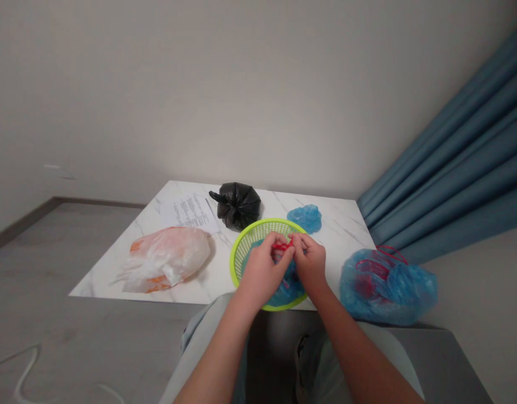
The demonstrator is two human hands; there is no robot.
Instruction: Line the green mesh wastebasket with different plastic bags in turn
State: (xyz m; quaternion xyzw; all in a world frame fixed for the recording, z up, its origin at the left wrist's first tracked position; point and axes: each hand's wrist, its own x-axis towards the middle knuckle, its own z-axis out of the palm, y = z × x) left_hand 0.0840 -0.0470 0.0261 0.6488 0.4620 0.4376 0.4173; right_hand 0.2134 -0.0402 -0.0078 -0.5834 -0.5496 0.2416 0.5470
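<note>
The left hand [263, 272] and right hand [310, 261] pinch an apparent red cord [282, 245] above a green plastic basket [258, 228]; weak finger pressure could drop it inside.

A black plastic bag [237, 205], tied shut, sits at the far edge of a marble-look table [342, 224], between a printed sheet of paper [191, 213] and a crumpled blue bag [304, 219]. A whitish bag with orange patches [166, 259] lies nearer. A blue bag with red handles [387, 287] sits just past the table's corner, near blue curtains [452, 157].
</note>
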